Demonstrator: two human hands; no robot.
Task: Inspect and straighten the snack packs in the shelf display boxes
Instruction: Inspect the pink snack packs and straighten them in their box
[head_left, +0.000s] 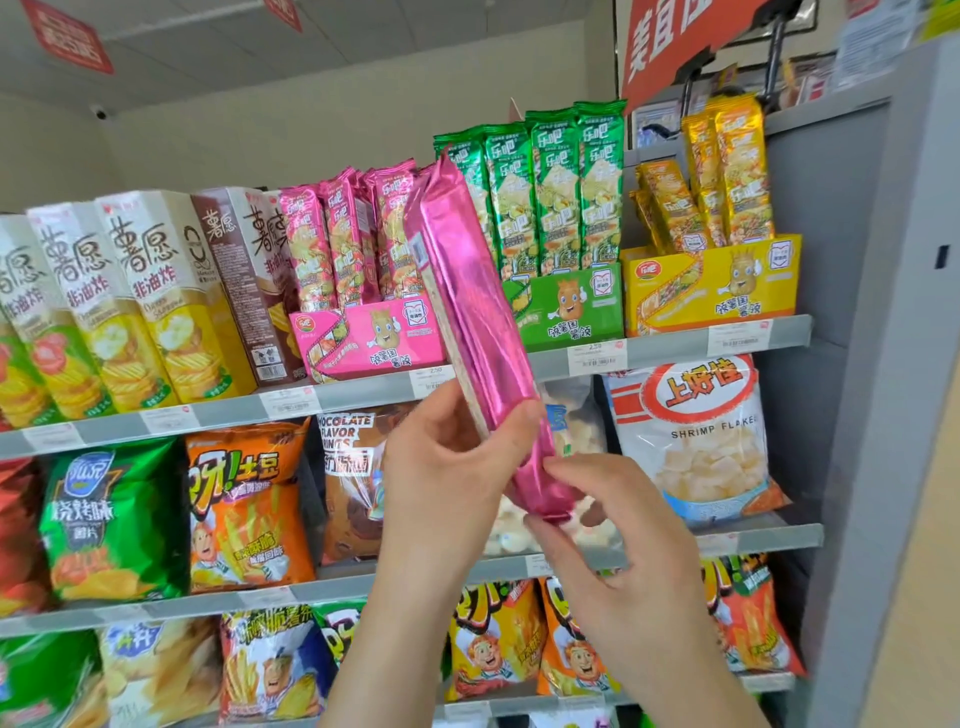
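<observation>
Head — left hand (441, 467), right hand (623, 551) grip pink pack (467, 291); "SHRIMP" bag (706, 441)

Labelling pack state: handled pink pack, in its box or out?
Out. Left hand and right hand hold the pink pack tilted, in front of the pink display box.

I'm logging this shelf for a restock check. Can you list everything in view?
pink pack: one, metallic pink, held tilted before the top shelf
pink display box: one, pink, top shelf, pink packs standing inside
green display box: one, green, right of it, four green packs upright
yellow display box: one, yellow, far right, some yellow packs leaning
tall cartons: several, white-yellow and brown, top shelf left
chip bags: many, mixed colours, lower shelves
hands: two; left hand grips the pack's lower part, right hand pinches its bottom end
</observation>
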